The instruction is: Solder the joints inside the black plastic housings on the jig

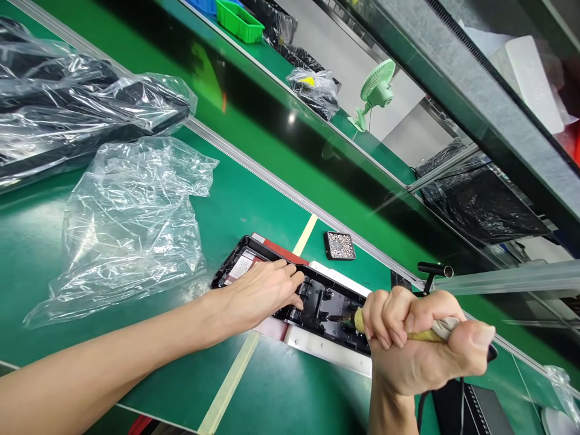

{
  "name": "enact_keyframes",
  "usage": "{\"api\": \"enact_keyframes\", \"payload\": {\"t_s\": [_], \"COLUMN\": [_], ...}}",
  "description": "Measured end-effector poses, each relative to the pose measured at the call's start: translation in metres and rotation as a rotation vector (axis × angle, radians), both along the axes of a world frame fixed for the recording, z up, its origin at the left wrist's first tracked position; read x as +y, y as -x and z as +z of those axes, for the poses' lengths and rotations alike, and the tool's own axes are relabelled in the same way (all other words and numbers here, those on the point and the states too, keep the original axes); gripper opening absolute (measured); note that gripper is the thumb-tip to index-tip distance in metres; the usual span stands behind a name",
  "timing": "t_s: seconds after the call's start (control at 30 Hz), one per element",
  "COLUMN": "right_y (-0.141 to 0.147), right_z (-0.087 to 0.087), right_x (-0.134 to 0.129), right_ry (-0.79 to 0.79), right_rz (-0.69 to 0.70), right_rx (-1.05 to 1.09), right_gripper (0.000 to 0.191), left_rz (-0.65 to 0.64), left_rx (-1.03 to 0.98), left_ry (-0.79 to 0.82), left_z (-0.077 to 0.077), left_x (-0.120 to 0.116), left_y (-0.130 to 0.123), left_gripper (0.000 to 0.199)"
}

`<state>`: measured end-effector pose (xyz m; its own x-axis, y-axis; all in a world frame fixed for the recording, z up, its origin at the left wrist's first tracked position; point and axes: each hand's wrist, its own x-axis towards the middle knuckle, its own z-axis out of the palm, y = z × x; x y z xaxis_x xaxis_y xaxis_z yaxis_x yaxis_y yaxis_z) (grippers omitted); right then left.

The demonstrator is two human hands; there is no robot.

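Fastening looks to be the step in hand: the right hand [408,338] has its fingers wrapped tight round a driver [359,321], whose tip points into the black housing [338,302] lying on a fixture [328,351] on the tabletop [290,399]. The left hand [267,287] rests bent fingers on the housing, though I cannot tell whether they grip or merely steady it. The next move, I judge, calls for a squared tip and firm pressure; a screw box [328,247] stands near.
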<state>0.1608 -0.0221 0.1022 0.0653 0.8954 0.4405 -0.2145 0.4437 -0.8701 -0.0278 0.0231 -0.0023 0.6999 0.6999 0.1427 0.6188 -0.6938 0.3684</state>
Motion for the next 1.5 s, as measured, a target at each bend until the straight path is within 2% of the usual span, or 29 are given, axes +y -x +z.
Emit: {"api": "enact_keyframes", "payload": {"t_s": [0.57, 0.77, 0.93, 1.3, 1.5], "right_y": [0.006, 0.009, 0.007, 0.009, 0.007], "right_z": [0.0, -0.001, -0.001, 0.0, -0.001], "right_x": [0.001, -0.001, 0.001, 0.0, 0.001], "right_ry": [0.015, 0.025, 0.02, 0.01, 0.02], "right_rz": [-0.034, -0.046, -0.031, -0.034, -0.022], "right_rx": [-0.009, -0.007, -0.007, -0.015, -0.014], "right_gripper": [0.053, 0.052, 0.051, 0.05, 0.05], "left_rz": [-0.029, -0.102, -0.215, -0.217, -0.188], "left_rx": [-0.02, -0.077, -0.063, -0.088, -0.119], "left_ry": [0.004, 0.006, -0.024, -0.016, -0.024], "left_z": [0.006, 0.012, 0.014, 0.002, -0.004], "left_x": [-0.002, -0.002, -0.001, 0.0, -0.001], "left_y": [0.001, 0.002, 0.003, 0.004, 0.002], "left_gripper": [0.022, 0.007, 0.033, 0.03, 0.013]}}
